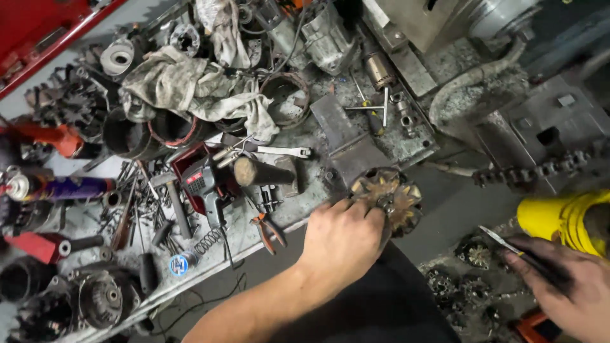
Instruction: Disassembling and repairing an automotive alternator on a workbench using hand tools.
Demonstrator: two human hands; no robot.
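Nearest the camera, the right hand (562, 289) is closed around a slim metal tool (508, 244), its pointed tip aimed up and to the left, apart from anything else. Below and beside it lie dark, greasy round parts (473, 253) on a dirty surface, and a yellow container (559, 219) stands just behind.

The left hand (340, 238) grips a rusty rotor (389, 198) with claw-shaped fins, fingers wrapped over its near side, holding it at the front edge of the bench (267, 244). The rotor is out of any housing, bare and brown with rust; nothing is fitted onto it, and the tool is not yet touching it, so the work on it looks to be at an early stage.

Just left of the hand lie orange-handled pliers (270, 232), a red drill (203, 184), a hammer (175, 200) and loose bits. Further back sit a spanner (286, 151), a screwdriver (375, 117), a grey rag (190, 86), empty round housings (286, 98) and a spray can (63, 188). A chain (534, 171) runs along the machine on the far right.
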